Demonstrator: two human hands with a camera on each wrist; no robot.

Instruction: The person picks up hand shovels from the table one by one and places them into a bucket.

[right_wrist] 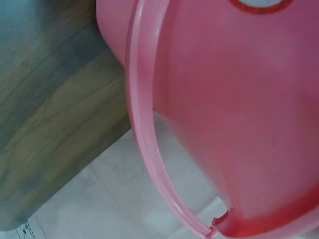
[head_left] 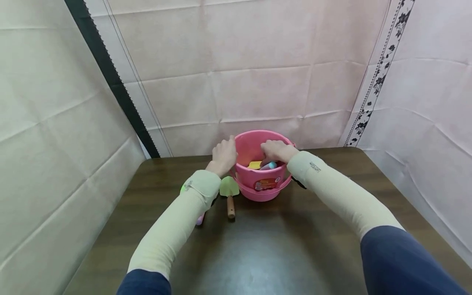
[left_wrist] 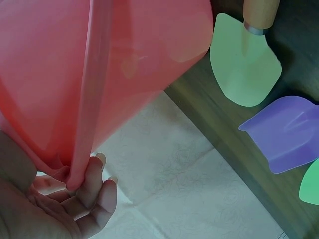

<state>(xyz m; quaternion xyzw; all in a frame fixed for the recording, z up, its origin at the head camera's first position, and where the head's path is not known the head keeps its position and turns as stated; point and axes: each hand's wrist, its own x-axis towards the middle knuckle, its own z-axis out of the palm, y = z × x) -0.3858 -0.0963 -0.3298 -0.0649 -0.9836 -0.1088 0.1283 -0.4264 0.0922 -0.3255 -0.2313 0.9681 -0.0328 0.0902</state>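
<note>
A pink bucket [head_left: 261, 179] with a label on its front stands near the table's far edge, its handle [head_left: 285, 183] hanging down over the front. My left hand [head_left: 224, 156] grips its left rim; in the left wrist view the fingers [left_wrist: 93, 186] curl round the rim by the handle's joint. The right hand [head_left: 277, 150] reaches over the opening from the right, fingers down inside. Under it lie a yellow piece [head_left: 254, 165] and a blue-tipped piece [head_left: 272, 165]. I cannot tell whether those fingers hold anything. The right wrist view shows just bucket and handle.
Left of the bucket lies a light green trowel [head_left: 229, 187] with a wooden handle. A purple shovel [left_wrist: 286, 132] and a bright green piece [left_wrist: 311, 185] lie farther left, partly behind my left forearm. Pale cloth [head_left: 258, 94] hangs behind the wooden table [head_left: 258, 250] and at both sides.
</note>
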